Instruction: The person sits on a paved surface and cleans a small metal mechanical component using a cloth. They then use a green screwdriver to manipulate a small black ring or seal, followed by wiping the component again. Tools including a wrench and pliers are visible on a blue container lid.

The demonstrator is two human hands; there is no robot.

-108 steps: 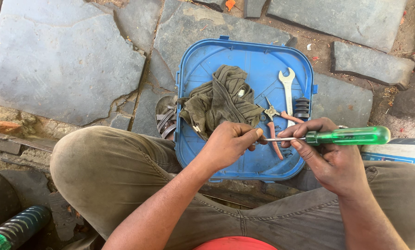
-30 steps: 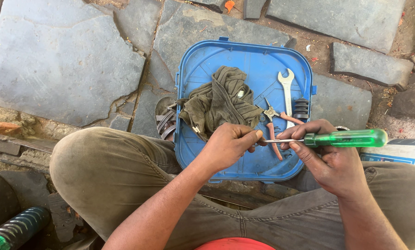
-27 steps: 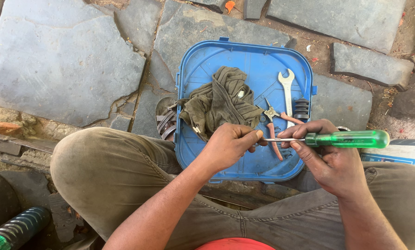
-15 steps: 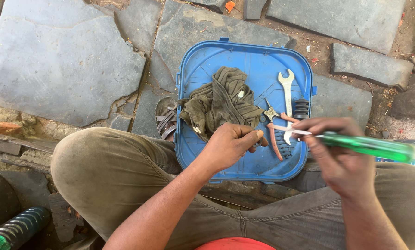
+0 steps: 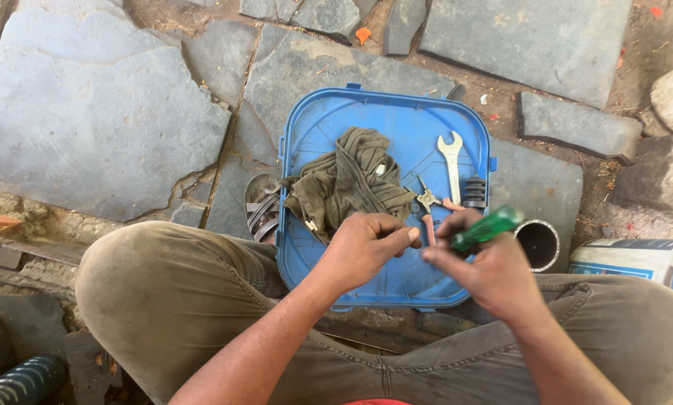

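At the frame's centre, the left hand has its grip pinched shut on something too small to make out. Just beside it, the right hand grips a green-handled screwdriver — fingers wrapped tight. Both hover over a blue lid carrying an olive rag, a spanner and pliers.

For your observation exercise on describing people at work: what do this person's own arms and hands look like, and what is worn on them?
Both forearms are bare, with no sleeves in view. The left hand and right hand wear no gloves, and no rings, watch or bracelet show.
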